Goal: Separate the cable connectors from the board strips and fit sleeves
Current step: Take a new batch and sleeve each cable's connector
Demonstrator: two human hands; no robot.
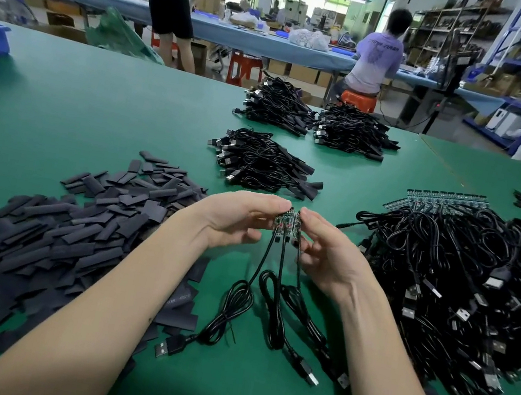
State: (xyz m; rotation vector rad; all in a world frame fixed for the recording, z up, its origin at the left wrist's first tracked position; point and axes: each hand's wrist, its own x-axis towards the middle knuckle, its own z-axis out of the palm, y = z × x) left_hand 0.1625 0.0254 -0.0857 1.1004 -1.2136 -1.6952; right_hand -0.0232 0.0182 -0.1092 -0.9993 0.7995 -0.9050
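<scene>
1. Green counter (94, 105) fills our view, with workshop benches and shelving behind it.
2. Our left hand (237, 219) and right hand (325, 254) each pinch one side of a short board strip (287, 224), held up above the counter, its three cables (271, 303) trailing down.
3. We judge a twisting snap could crack a board or tear a solder joint; the hanging cables could tangle.
4. Loose sleeves (71, 233) lie heaped at left, within reach.
5. An unprocessed cable heap (466, 286) crowds the right; finished bundles (258, 162) sit beyond, well apart.
</scene>
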